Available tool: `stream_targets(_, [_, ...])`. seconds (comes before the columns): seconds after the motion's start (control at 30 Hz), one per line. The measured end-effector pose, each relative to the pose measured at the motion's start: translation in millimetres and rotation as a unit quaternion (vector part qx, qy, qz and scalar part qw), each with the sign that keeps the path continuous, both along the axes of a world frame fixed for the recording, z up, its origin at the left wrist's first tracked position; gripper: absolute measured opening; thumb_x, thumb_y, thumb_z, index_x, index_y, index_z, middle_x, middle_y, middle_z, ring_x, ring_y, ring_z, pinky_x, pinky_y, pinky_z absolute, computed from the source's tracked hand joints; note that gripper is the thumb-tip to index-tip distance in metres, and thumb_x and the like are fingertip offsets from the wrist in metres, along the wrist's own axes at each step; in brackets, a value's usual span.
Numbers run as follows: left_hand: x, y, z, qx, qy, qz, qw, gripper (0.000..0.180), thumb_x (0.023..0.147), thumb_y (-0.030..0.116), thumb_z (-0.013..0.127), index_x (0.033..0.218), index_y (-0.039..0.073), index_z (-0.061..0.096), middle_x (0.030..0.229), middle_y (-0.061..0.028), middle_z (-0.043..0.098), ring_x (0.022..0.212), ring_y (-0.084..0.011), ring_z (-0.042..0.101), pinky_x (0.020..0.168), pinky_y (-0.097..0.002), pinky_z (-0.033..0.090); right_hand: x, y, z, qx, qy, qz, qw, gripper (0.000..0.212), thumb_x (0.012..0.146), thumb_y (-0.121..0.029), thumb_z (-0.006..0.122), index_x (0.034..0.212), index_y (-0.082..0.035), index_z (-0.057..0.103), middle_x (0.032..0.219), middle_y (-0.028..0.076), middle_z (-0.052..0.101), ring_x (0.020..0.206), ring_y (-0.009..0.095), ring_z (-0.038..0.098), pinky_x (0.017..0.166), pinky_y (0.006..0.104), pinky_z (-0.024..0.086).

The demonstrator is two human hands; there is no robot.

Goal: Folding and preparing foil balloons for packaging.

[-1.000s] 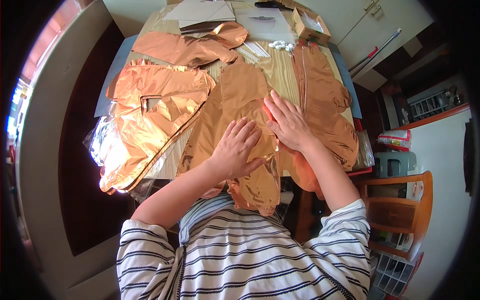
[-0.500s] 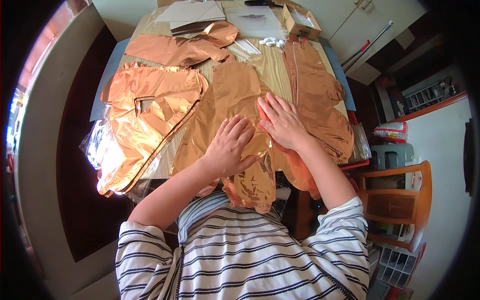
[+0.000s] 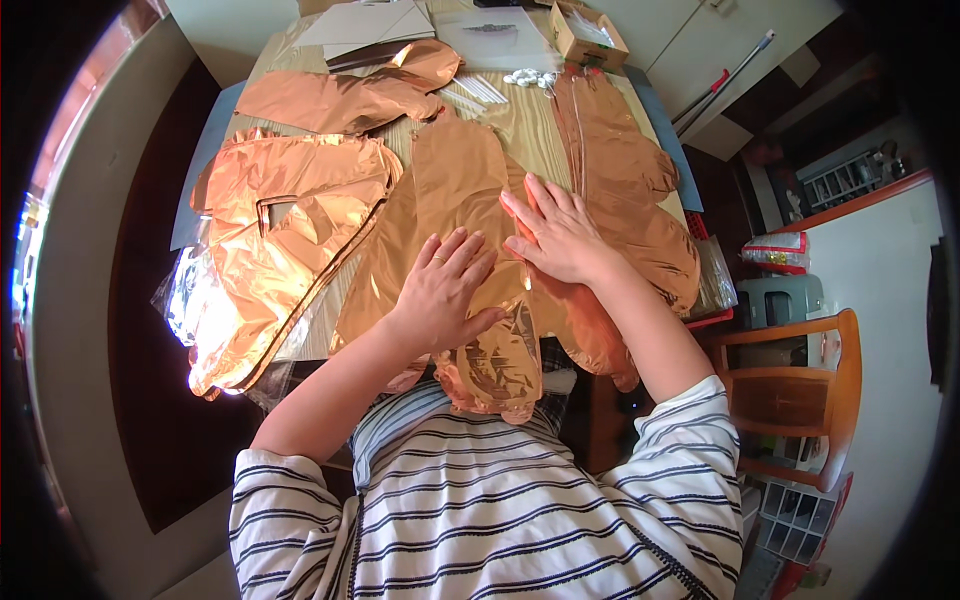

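Observation:
A flat copper-coloured foil balloon (image 3: 455,160) lies in the middle of the table, its near end hanging over the front edge. My left hand (image 3: 437,295) rests on it palm down, fingers stretched out. To the right, my right hand (image 3: 560,232) also lies flat on the foil with its fingers extended. Neither hand grips anything. A pile of similar foil balloons (image 3: 335,240), with a rectangular cutout, lies to the left. More flat balloons (image 3: 625,150) are stacked at the right, and another balloon (image 3: 320,98) is spread at the far left.
White sticks (image 3: 483,90) and a cluster of small white pieces (image 3: 530,78) lie beyond the balloons. Pale card sheets (image 3: 365,25), a translucent sheet (image 3: 495,40) and a small cardboard box (image 3: 590,40) are at the back. A wooden chair (image 3: 848,400) stands at the right.
The whole view has shifted slightly. Both hands stay flat on the middle balloon, the right one reaching a little farther forward along it.

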State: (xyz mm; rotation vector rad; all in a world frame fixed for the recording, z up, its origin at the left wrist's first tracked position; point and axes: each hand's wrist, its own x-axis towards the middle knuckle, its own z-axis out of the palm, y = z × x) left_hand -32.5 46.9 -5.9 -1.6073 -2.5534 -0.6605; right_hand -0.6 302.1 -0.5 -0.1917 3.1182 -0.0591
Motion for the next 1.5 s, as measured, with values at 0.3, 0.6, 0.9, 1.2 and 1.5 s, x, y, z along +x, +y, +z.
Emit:
stream_targets(0.3, [-3,1,0,0.012,-0.023,0.001,1.0,0.073,0.09,0.05,0.067,0.146,0.006,0.05,0.151,-0.0213,0.046,0.144,-0.0414,0.038,0.121,-0.0557,0.026,28,-2,8,-0.14,0.22,-0.051,0.964,0.056,0.095,-0.044,0.064,0.136,-0.008,0.052,0.137,0.02,0.052,0.127,0.037,0.05,0.105,0.0484,0.039])
stream_targets(0.6, [-1,4,-4,0.02,-0.02,-0.004,1.0,0.072,0.09,0.048,0.068,0.145,0.005,0.05,0.151,-0.0213,0.046,0.144,-0.0428,0.038,0.12,-0.0566,0.027,208,7,36,0.014,-0.064,-0.446,0.892,0.053,0.095,-0.053,0.062,0.081,-0.002,0.07,0.076,0.018,0.069,0.071,0.036,0.068,0.067,0.0487,0.052])
stream_targets(0.9, [-3,6,-4,0.021,-0.014,-0.005,1.0,0.074,0.088,0.048,0.07,0.145,0.005,0.05,0.15,-0.0208,0.047,0.143,-0.0422,0.039,0.12,-0.0563,0.027,225,4,12,-0.637,0.105,-0.382,0.662,0.021,0.096,-0.021,0.071,0.088,-0.002,0.068,0.068,-0.003,0.057,0.061,0.006,0.053,0.057,0.0231,0.041])
stream_targets(1.2, [-9,4,-15,-0.035,0.018,-0.04,0.998,0.079,0.085,0.05,0.072,0.146,0.005,0.051,0.155,-0.0213,0.041,0.15,-0.038,0.03,0.125,-0.0531,0.018,118,-98,49,-0.465,0.097,0.121,0.872,0.013,0.085,-0.011,0.077,0.083,-0.004,0.067,0.1,0.011,0.068,0.094,0.029,0.065,0.09,0.0424,0.05])
stream_targets(1.5, [-12,3,-22,-0.107,0.104,-0.043,0.988,0.093,0.07,0.044,0.078,0.148,0.002,0.049,0.164,-0.0215,0.026,0.156,-0.0368,0.014,0.127,-0.0493,0.011,81,-30,33,-0.408,0.182,-0.038,0.894,0.033,0.104,-0.027,0.058,0.111,0.002,0.07,0.118,0.017,0.071,0.112,0.033,0.067,0.098,0.0405,0.052])
